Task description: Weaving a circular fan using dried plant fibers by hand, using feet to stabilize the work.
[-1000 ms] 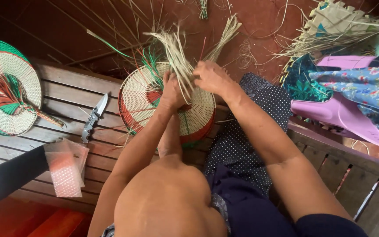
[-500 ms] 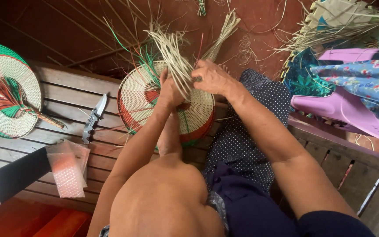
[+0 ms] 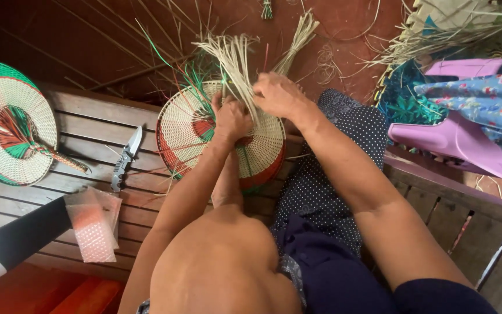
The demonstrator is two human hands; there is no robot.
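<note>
A round woven fan in cream, red and green rests on the wooden bench, against my raised foot. A bundle of pale loose straw strands sticks up from its top edge. My left hand is closed on the fan near the base of that bundle. My right hand pinches the strands just to the right of the left hand. Green and red strands fan out to the upper left of the fan.
A finished round fan with a handle lies at the far left of the slatted bench. A folding knife lies open between the two fans. A small clear bag, a black and white tube, a pink plastic stool and floral cloth are nearby.
My right hand has slid slightly leftward along the straw bundle, closer to my left hand. The fan has stayed put.
</note>
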